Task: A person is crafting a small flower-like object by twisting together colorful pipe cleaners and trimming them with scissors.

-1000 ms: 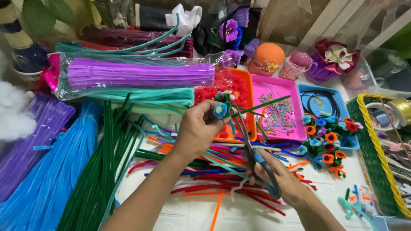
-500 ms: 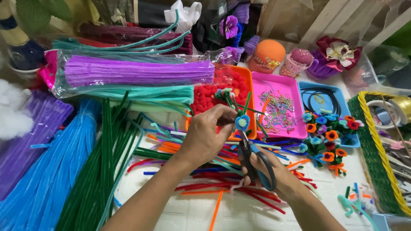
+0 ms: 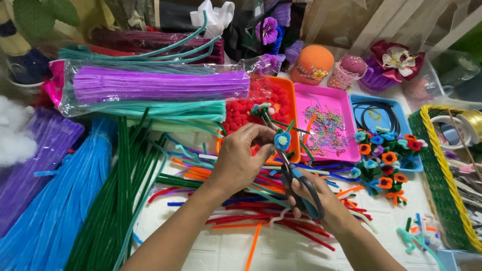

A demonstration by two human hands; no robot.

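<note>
My left hand [image 3: 241, 160] pinches a small blue pipe-cleaner flower [image 3: 282, 140] with a green stem, held above the table. My right hand [image 3: 314, 198] grips scissors [image 3: 293, 175] with blue and black handles, their blades pointing up to the flower's stem. Both hands hover over a loose scatter of coloured pipe cleaners [image 3: 261, 211], red, orange, blue and green. Behind the flower sits an orange tray [image 3: 291, 95] of red pompoms.
Bundles of blue [image 3: 55, 211], dark green [image 3: 115, 200], purple [image 3: 155, 85] and teal pipe cleaners lie left. A pink tray [image 3: 326, 120] and a blue tray [image 3: 381, 108] stand right of the orange one, with finished small flowers [image 3: 384, 160]. A green and yellow basket [image 3: 442, 185] holds tape at far right.
Both hands have drifted a little down and right with the flower and scissors. The scissor blades have moved in closer under the flower head.
</note>
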